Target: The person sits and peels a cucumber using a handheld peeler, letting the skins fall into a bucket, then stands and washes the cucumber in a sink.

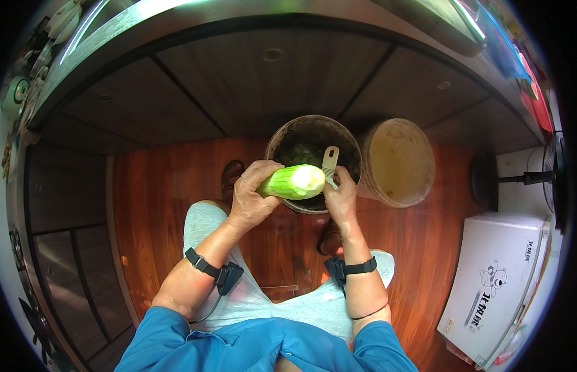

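Note:
My left hand (253, 195) grips one end of a pale green, peeled-looking gourd (291, 182), which lies roughly sideways over a dark-stained bucket (274, 139). Its whitish end points toward my right hand (342, 195). Between the fingers of that hand is what looks like a vegetable peeler, with a flat cream handle (331, 160) that has a slot and points away from me. The peeler's working end, close to the gourd, is mostly hidden by my fingers. Dark matter and some green scraps (305, 152) show inside the bucket.
A second bucket (400, 162) with cloudy yellowish liquid stands right of the first. Dark cabinet fronts (274, 83) rise beyond both. A white chest freezer (493, 283) and a fan (551, 176) are at right. My feet rest on reddish wood flooring (158, 186).

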### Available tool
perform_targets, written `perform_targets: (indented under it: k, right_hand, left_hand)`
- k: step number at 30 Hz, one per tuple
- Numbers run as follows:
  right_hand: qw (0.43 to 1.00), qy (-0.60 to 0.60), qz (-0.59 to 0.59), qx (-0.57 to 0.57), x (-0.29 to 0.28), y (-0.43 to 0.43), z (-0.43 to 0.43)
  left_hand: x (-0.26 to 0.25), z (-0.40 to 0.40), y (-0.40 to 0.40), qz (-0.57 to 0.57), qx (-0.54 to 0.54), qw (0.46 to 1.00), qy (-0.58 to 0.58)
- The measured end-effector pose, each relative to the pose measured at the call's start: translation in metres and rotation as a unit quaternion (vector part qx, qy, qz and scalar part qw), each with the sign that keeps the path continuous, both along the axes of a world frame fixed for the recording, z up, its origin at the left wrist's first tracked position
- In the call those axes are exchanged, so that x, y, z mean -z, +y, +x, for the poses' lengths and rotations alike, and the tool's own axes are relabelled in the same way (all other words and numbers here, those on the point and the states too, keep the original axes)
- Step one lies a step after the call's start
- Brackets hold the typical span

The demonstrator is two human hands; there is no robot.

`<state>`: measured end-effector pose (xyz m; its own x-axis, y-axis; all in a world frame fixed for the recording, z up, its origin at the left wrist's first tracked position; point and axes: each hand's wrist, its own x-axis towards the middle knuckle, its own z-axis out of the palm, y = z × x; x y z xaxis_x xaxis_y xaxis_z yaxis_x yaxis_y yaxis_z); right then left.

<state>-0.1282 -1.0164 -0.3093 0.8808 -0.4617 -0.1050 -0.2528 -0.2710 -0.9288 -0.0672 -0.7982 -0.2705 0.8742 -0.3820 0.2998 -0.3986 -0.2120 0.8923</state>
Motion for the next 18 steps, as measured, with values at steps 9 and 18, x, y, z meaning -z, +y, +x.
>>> perform_targets:
  k: [9,18]
  right_hand:
    - [0.999,-0.024,0.049,-0.003,0.009,-0.003,0.003]
    - [0.998,-0.044,0.035,-0.012,0.012,-0.003,-0.006]
  left_hand:
    - [-0.024,-0.024,0.020,-0.258,0.129,0.803,0.521]
    - [-0.073,-0.043,0.034,-0.491,0.226,0.597,0.593]
